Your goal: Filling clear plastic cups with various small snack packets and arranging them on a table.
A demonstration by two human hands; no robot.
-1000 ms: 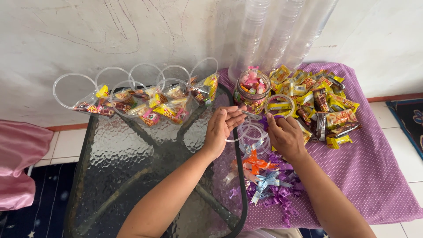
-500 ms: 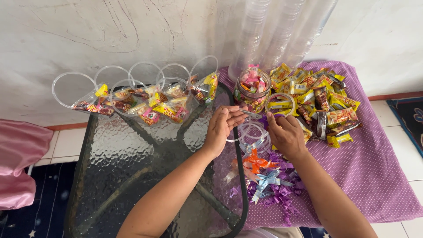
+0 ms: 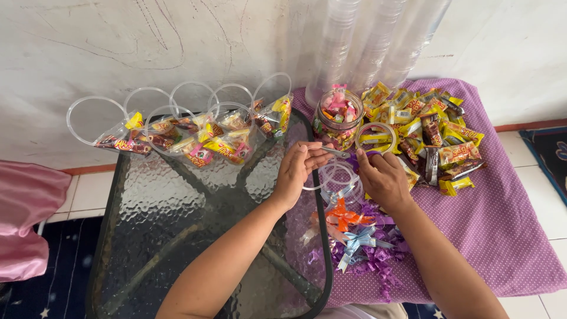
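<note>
Head view, only one: centre of frame, left hand (image 3: 297,171) pinches the rim of a clear plastic cup (image 3: 338,177) lying between both hands, fingers closed on it near the top edge. Right hand (image 3: 383,177) sits just beside, knuckles up, fingers curled down at the cup/tape area; can't tell exactly what it grips, poss. a bit of tape. Tape roll (image 3: 375,137) lies just above the right hand, touching the candy pile (image 3: 434,133) at upper right on the purple cloth (image 3: 508,236). Glass jar of sweets (image 3: 338,115) stands above the hands, w/ tall stacks of clear cups (image 3: 378,41) behind it at top centre. Upper left: row of filled cups w/ candy (image 3: 195,133) lying on their sides on the glass table (image 3: 177,236). Below the hands, lower centre: ribbon bows (image 3: 354,236), orange, pale blue, purple. Step in hand, as I judge it: prepping the next cup, w/ several already filled. Next move likely needs a steady hold w/ the left hand on the thin rim, not squeezing it out of shape, while the right works.
</note>
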